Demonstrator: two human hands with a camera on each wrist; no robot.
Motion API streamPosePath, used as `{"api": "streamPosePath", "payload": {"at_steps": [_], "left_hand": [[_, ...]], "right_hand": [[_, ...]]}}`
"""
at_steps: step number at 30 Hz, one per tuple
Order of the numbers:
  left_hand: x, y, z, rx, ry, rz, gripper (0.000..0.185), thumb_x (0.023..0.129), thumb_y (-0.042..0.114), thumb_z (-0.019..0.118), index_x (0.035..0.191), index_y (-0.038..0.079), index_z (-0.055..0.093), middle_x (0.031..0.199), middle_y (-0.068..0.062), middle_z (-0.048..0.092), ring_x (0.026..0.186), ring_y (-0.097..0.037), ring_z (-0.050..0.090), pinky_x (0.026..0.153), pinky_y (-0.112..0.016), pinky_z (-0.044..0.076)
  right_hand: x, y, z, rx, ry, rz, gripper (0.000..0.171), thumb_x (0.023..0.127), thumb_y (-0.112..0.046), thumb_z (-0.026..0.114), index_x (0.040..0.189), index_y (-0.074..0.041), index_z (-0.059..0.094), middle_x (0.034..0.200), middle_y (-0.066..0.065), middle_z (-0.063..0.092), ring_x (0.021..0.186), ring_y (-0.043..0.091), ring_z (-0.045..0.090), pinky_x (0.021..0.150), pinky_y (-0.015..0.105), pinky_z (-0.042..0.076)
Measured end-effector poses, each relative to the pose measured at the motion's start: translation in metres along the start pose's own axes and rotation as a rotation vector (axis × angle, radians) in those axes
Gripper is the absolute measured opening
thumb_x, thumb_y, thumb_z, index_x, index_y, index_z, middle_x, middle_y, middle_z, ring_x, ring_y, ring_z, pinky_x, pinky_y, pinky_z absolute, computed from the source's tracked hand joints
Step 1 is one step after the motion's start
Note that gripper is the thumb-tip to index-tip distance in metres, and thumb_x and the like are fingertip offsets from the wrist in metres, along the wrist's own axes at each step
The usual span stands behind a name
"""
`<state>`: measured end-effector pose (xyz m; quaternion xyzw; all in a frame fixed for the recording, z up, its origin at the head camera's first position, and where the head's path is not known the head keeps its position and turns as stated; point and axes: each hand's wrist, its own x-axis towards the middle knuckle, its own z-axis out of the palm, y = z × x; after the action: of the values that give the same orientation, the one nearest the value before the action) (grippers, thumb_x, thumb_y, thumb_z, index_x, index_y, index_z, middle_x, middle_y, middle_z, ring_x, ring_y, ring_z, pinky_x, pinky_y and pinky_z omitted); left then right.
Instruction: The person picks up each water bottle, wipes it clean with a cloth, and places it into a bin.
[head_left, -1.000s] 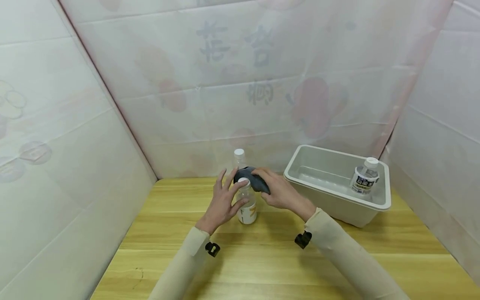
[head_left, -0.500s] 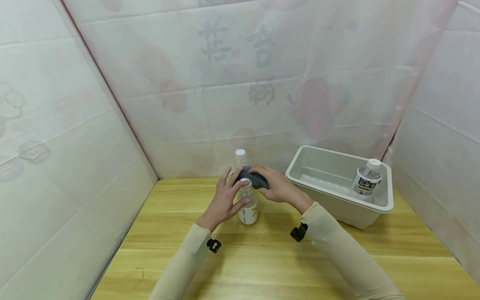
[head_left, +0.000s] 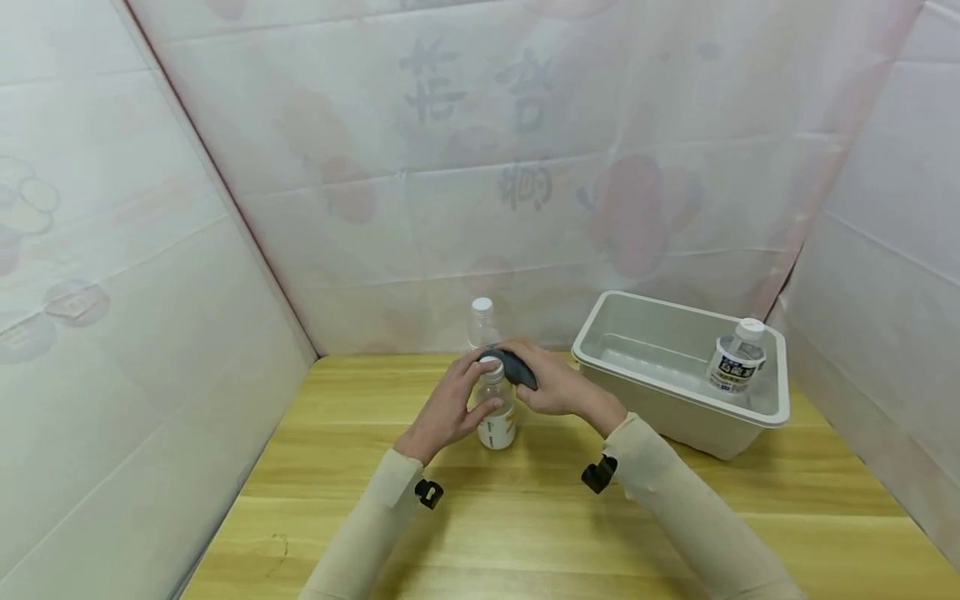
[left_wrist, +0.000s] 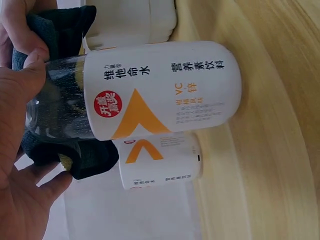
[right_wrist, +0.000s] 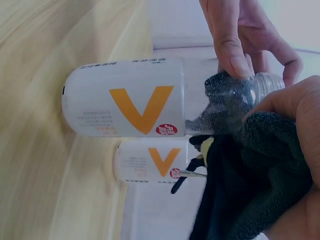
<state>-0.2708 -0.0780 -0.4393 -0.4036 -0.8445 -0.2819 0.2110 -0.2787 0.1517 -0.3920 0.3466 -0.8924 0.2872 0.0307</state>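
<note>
At frame centre, the left hand [head_left: 448, 408] grips the neck of a clear plastic bottle with a white-and-orange label [head_left: 496, 412] standing on the wooden table [head_left: 525, 517]. The right hand [head_left: 555, 385] presses a dark grey cloth [head_left: 516, 367] against its shoulder. At right, a white plastic tub [head_left: 675, 400] holds 1 bottle.

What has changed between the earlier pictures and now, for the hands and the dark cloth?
The right hand drew the dark grey cloth slightly nearer, round the neck of the clear plastic bottle with the white and orange label. The left hand closed its spread fingers on that bottle. Second bottle, white plastic tub and wooden table stayed.
</note>
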Motion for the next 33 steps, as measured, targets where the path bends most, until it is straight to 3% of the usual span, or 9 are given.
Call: {"api": "streamPosePath", "payload": {"at_steps": [5,10,18,26,33], "left_hand": [[-0.002,-0.001,0.005,-0.013,0.033,0.004,0.057,0.096,0.026,0.071,0.145,0.016,0.044,0.155,-0.014,0.043,0.138,-0.03,0.05,0.111,-0.047,0.047],[-0.002,0.0,0.007,-0.037,0.056,0.008,0.058,0.096,0.023,0.072,0.146,0.014,0.043,0.152,-0.016,0.045,0.135,-0.03,0.055,0.108,-0.046,0.05],[-0.005,0.002,0.01,-0.053,0.075,-0.017,0.058,0.096,0.023,0.071,0.147,0.014,0.044,0.153,-0.015,0.046,0.136,-0.029,0.055,0.11,-0.045,0.049],[-0.006,0.001,0.012,-0.087,0.049,-0.081,0.059,0.098,0.026,0.069,0.15,0.019,0.041,0.157,-0.01,0.042,0.139,-0.026,0.052,0.113,-0.043,0.047],[-0.007,0.001,0.014,-0.098,0.046,-0.075,0.062,0.097,0.024,0.069,0.151,0.018,0.039,0.158,-0.011,0.041,0.14,-0.027,0.052,0.111,-0.043,0.048]], "right_hand": [[-0.003,-0.001,0.006,0.001,-0.002,-0.026,0.072,0.089,-0.002,0.061,0.156,-0.008,0.035,0.154,0.017,0.045,0.132,0.035,0.055,0.106,0.055,0.047],[-0.006,-0.003,0.011,0.011,0.013,-0.046,0.08,0.087,-0.001,0.061,0.159,-0.012,0.029,0.155,0.018,0.043,0.136,0.037,0.051,0.108,0.056,0.045],[-0.01,-0.001,0.021,0.022,0.034,-0.055,0.083,0.084,-0.003,0.062,0.159,-0.009,0.025,0.154,0.019,0.041,0.127,0.034,0.052,0.102,0.053,0.048],[-0.01,-0.001,0.026,0.047,0.039,-0.02,0.087,0.085,-0.003,0.061,0.161,-0.013,0.021,0.155,0.02,0.04,0.128,0.034,0.051,0.102,0.053,0.048],[-0.011,0.001,0.029,0.055,0.048,-0.007,0.087,0.084,-0.002,0.062,0.161,-0.01,0.021,0.152,0.023,0.042,0.125,0.034,0.053,0.098,0.051,0.048]]}}
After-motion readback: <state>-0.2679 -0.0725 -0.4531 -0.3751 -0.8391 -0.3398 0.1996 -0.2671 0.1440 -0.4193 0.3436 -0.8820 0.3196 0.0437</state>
